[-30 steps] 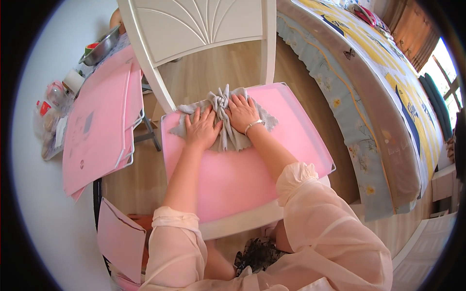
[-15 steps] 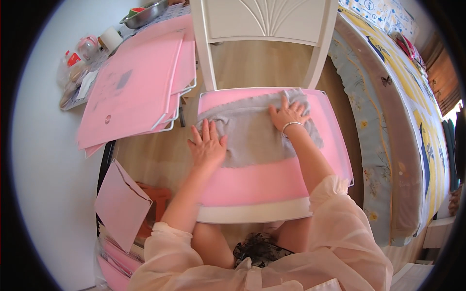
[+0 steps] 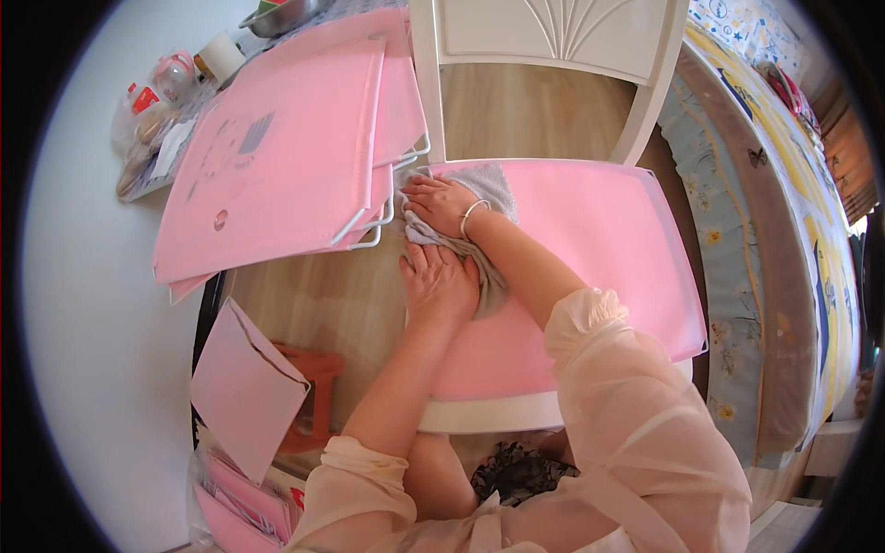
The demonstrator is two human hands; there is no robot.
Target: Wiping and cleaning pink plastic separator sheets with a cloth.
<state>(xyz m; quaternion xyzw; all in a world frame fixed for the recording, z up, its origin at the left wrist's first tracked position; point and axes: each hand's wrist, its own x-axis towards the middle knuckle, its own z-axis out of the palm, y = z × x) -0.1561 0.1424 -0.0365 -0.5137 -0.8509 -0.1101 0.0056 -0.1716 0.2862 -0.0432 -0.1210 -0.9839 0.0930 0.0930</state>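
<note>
A grey cloth (image 3: 495, 189) lies crumpled along the left edge of a pink fabric panel (image 3: 599, 249), which rests on the seat of a white chair (image 3: 539, 413). My right hand (image 3: 442, 205) presses flat on the cloth near the panel's far left corner, its fingers pointing left. Just nearer to me, my left hand (image 3: 441, 284) also lies on the cloth, fingers stretched forward at the panel's left edge. The two hands are close together, and both look open. Part of the cloth is hidden under them.
Several stacked pink panels (image 3: 286, 157) with white wire corners lie on a table at left. Below them are a tilted pink panel (image 3: 247, 392), an orange stool (image 3: 313, 387) and a bag of pink pieces (image 3: 244, 498). A bed (image 3: 765, 240) stands at right.
The cloth, spread across the panel before, is now bunched at its left edge. My right hand has swept left, close beside my left hand. The view has shifted slightly.
</note>
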